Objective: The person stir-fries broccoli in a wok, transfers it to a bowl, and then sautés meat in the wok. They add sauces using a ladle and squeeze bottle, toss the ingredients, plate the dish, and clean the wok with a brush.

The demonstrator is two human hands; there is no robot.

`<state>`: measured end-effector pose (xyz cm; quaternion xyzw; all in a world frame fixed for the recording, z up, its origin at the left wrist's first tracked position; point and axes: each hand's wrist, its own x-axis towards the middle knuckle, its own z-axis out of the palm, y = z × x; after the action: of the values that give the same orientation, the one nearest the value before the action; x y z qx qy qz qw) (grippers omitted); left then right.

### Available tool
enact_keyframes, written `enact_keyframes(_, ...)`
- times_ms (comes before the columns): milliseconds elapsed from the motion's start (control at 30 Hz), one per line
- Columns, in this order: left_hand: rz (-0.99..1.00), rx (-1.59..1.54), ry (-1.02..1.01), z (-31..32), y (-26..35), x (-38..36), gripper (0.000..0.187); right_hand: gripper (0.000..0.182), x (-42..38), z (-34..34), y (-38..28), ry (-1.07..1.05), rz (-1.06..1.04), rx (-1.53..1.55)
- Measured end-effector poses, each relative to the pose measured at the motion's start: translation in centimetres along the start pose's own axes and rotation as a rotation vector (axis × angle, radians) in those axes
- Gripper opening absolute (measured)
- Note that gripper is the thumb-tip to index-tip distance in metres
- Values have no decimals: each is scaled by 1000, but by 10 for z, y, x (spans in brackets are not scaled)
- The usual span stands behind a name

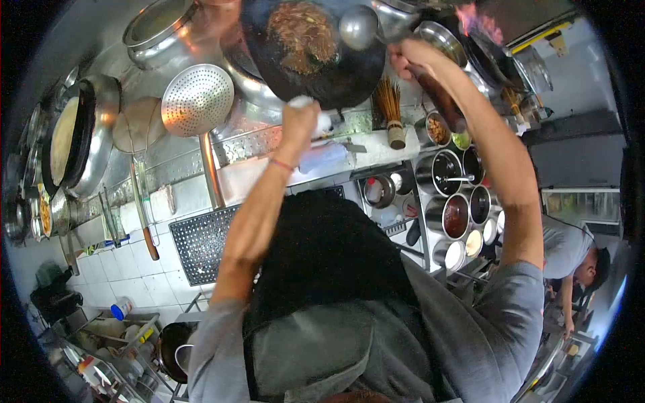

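A dark wok (pixel 366 80) sits on the range at the top, with sliced brown food (pixel 302 33) lying in it. My left hand (pixel 300 124) is closed around a white cloth (pixel 323 123) at the wok's near rim; the part of the wok under it is hidden. In my right hand (pixel 418 59) is a metal ladle (pixel 359 28), gripped on its shaft. The ladle's bowl hangs over the right part of the wok, and its wooden handle (pixel 440 101) passes beneath my right forearm.
Flames (pixel 478 25) rise by another wok at the upper right. A perforated skimmer (pixel 197 101) rests left of the wok, and a bamboo brush (pixel 392 114) stands to the right. Pots of sauce (pixel 455 216) line my right side. A co-worker (pixel 571 252) bends at far right.
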<state>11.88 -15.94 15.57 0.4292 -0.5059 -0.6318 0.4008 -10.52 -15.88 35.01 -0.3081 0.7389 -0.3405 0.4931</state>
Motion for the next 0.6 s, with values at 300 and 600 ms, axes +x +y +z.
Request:
enact_keyframes(300, -363, -271, -17, -5, 27, 1, 7, 14, -23, 22, 26, -575, 269, 1181)
enact_keyframes(600, -707, -612, -207, -48, 7, -25, 6, 37, -55, 35, 140, -784, 152, 1287)
